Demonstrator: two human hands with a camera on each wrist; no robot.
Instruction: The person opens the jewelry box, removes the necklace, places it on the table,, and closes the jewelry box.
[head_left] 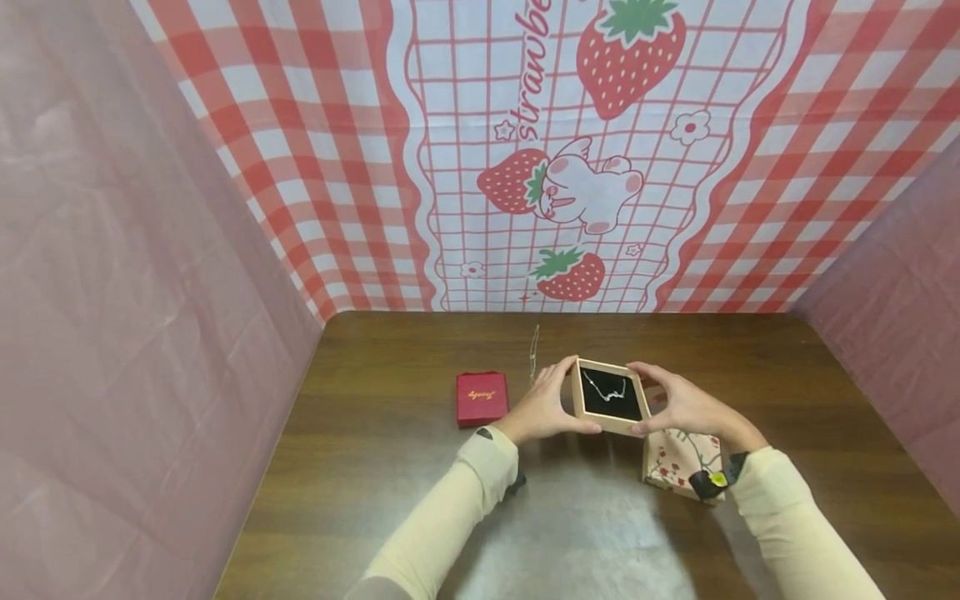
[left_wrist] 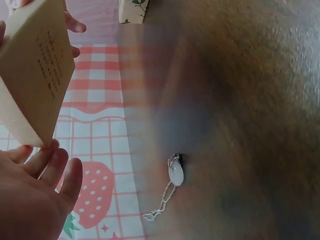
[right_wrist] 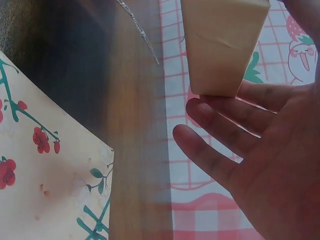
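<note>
Both hands hold up a small beige jewelry box (head_left: 611,423) over the table. A silver chain (head_left: 609,395) lies on the black padding inside. My left hand (head_left: 546,407) grips the left side, thumb at the near corner and fingers at the far one. On the opposite side, my right hand (head_left: 686,406) pinches the box the same way. Printed lines of text mark the box's underside (left_wrist: 50,65) in the left wrist view. The right wrist view shows a plain box wall (right_wrist: 222,50) against the fingertips.
Under the right wrist sits a beige floral-patterned box lid (head_left: 678,458). To the left lies a red jewelry box (head_left: 482,398) with gold lettering. Behind the left hand, a necklace with a white oval pendant (left_wrist: 176,172) rests on the wooden table (head_left: 337,500). A checkered strawberry cloth (head_left: 360,167) hangs behind.
</note>
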